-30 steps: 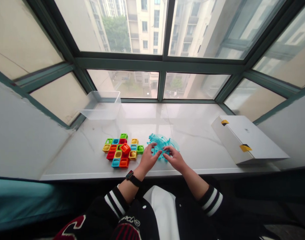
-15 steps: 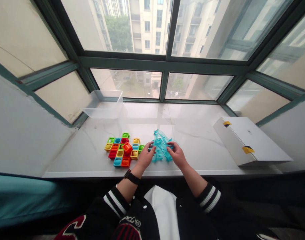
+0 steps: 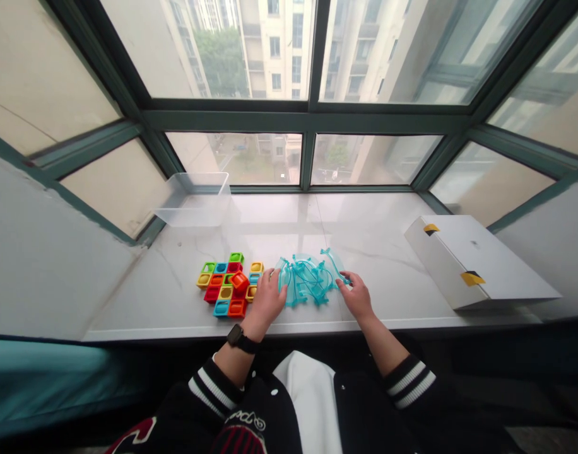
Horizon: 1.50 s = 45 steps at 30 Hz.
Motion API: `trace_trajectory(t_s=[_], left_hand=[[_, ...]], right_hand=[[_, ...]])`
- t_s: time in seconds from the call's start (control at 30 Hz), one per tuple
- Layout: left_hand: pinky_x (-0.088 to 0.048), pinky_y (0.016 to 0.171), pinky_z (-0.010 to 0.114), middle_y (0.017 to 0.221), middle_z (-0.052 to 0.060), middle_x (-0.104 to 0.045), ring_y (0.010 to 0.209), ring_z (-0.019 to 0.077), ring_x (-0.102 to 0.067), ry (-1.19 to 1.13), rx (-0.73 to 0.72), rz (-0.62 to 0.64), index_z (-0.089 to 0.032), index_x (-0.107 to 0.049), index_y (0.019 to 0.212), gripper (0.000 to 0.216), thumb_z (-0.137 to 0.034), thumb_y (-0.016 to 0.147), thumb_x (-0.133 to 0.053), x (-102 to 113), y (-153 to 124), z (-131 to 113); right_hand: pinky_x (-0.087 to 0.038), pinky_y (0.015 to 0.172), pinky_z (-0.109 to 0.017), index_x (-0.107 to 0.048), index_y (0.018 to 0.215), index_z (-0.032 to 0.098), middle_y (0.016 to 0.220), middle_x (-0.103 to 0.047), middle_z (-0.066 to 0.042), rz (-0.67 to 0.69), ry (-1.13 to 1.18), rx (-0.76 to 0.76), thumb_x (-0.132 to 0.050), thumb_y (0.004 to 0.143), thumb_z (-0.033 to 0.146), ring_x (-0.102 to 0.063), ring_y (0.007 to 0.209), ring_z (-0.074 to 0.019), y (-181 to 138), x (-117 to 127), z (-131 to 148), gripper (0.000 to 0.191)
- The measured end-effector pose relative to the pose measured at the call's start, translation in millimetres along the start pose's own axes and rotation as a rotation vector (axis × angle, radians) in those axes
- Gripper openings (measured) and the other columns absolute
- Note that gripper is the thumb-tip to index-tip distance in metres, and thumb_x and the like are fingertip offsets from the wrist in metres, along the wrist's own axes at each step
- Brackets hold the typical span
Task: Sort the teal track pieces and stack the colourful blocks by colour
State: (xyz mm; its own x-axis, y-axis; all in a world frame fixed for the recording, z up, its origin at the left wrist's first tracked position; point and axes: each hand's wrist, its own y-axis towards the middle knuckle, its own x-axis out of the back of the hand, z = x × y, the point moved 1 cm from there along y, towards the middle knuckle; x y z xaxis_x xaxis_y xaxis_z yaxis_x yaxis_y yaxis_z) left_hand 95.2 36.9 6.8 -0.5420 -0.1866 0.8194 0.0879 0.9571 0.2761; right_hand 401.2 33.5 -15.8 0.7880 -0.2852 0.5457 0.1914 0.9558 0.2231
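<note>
Near sill edge point(image 3: 175, 332), R fingers point(image 3: 354, 280) pinch teal pc point(image 3: 334, 260), box point(image 3: 488, 258) well apart; L fingers point(image 3: 269, 284), grip unclear.

The left hand point(image 3: 267, 299) and right hand point(image 3: 358, 299) have moved apart; the blue pieces point(image 3: 312, 279) now spread wider.

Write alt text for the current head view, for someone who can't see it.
A person's left hand and right hand flank a loose pile of translucent blue plastic pieces on a white windowsill. Multicoloured blocks lie to the left, a clear plastic bin stands at back left, and a white box sits at far right.
</note>
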Motion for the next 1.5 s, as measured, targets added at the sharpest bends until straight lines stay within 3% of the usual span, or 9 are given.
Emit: trace_trajectory(t_s=[0.23,0.37,0.5,0.7,0.8,0.93,1.2,1.33,1.5], left_hand=[[-0.043,0.113,0.058,0.145,0.018,-0.058,0.134,0.0398,-0.053,0.026,-0.028,0.074,-0.025,-0.065,0.134,0.044,-0.031,0.091,-0.070,-5.2,-8.3,-10.9],[-0.039,0.115,0.062,0.147,0.020,-0.056,0.137,0.0423,-0.050,0.057,-0.038,0.122,-0.024,-0.065,0.133,0.048,-0.032,0.087,-0.074,-14.3,-14.5,-11.8],[-0.037,0.117,0.063,0.149,0.021,-0.055,0.139,0.0434,-0.049,0.049,-0.050,0.112,-0.022,-0.065,0.134,0.046,-0.027,0.088,-0.071,-19.0,-15.5,-14.5],[-0.047,0.108,0.049,0.140,0.018,-0.062,0.125,0.0330,-0.058,0.142,-0.072,0.187,-0.021,-0.067,0.131,0.046,-0.006,0.089,-0.054,-11.7,-4.2,-9.4],[-0.049,0.105,0.044,0.136,0.018,-0.063,0.121,0.0305,-0.060,0.142,-0.075,0.196,-0.019,-0.070,0.118,0.038,-0.005,0.087,-0.054,-8.1,1.2,-4.6],[-0.052,0.099,0.043,0.121,0.014,-0.065,0.110,0.0282,-0.063,0.060,-0.057,0.154,-0.020,-0.067,0.097,0.017,-0.010,0.087,-0.056,-4.7,5.1,-0.3],[-0.053,0.091,0.041,0.097,0.007,-0.060,0.097,0.0262,-0.061,-0.160,0.037,-0.002,-0.026,-0.054,0.089,0.008,-0.018,0.091,-0.052,6.5,9.2,-3.7],[-0.053,0.091,0.041,0.098,0.006,-0.061,0.097,0.0256,-0.061,-0.263,0.123,-0.055,-0.026,-0.053,0.089,0.006,-0.021,0.092,-0.051,10.3,14.5,-6.8],[-0.049,0.106,0.045,0.119,0.011,-0.068,0.119,0.0275,-0.061,-0.428,0.226,-0.089,-0.024,-0.058,0.096,0.010,-0.026,0.096,-0.048,9.1,26.5,-8.1]], right_hand=[[-0.042,0.117,-0.056,-0.075,0.112,0.023,0.142,-0.065,-0.016,0.080,-0.188,0.111,-0.056,0.098,0.055,-0.056,0.136,-0.0352,-3.3,-9.0,-12.9,0.039],[-0.042,0.118,-0.054,-0.065,0.131,0.022,0.141,-0.063,-0.017,0.037,-0.132,0.102,-0.053,0.100,0.056,-0.054,0.138,-0.0334,10.4,-14.6,-11.4,0.047],[-0.040,0.120,-0.052,-0.059,0.144,0.025,0.146,-0.061,-0.012,0.192,-0.163,0.061,-0.053,0.100,0.060,-0.053,0.140,-0.0323,27.0,-27.3,-8.4,0.057],[-0.043,0.114,-0.050,-0.071,0.129,0.024,0.135,-0.067,-0.014,0.293,-0.304,0.036,-0.065,0.093,0.056,-0.057,0.131,-0.0355,30.6,-47.3,-4.6,0.049],[-0.043,0.114,-0.049,-0.072,0.128,0.023,0.132,-0.069,-0.014,0.280,-0.318,0.047,-0.064,0.094,0.051,-0.057,0.129,-0.0353,27.0,-52.9,-4.5,0.045],[-0.042,0.114,-0.049,-0.070,0.131,0.025,0.133,-0.068,-0.014,0.242,-0.325,0.071,-0.062,0.095,0.050,-0.056,0.130,-0.0354,23.0,-56.6,-4.5,0.045],[-0.042,0.114,-0.050,-0.070,0.131,0.025,0.134,-0.066,-0.015,0.253,-0.334,0.076,-0.060,0.096,0.052,-0.054,0.130,-0.0359,21.9,-60.8,-1.1,0.045],[-0.041,0.115,-0.051,-0.069,0.134,0.025,0.138,-0.063,-0.015,0.240,-0.339,0.064,-0.061,0.095,0.052,-0.053,0.132,-0.0363,20.7,-63.4,-1.0,0.048],[-0.041,0.117,-0.052,-0.069,0.135,0.024,0.141,-0.060,-0.016,0.229,-0.338,0.052,-0.061,0.095,0.054,-0.051,0.135,-0.0371,18.3,-65.6,-1.5,0.050]])
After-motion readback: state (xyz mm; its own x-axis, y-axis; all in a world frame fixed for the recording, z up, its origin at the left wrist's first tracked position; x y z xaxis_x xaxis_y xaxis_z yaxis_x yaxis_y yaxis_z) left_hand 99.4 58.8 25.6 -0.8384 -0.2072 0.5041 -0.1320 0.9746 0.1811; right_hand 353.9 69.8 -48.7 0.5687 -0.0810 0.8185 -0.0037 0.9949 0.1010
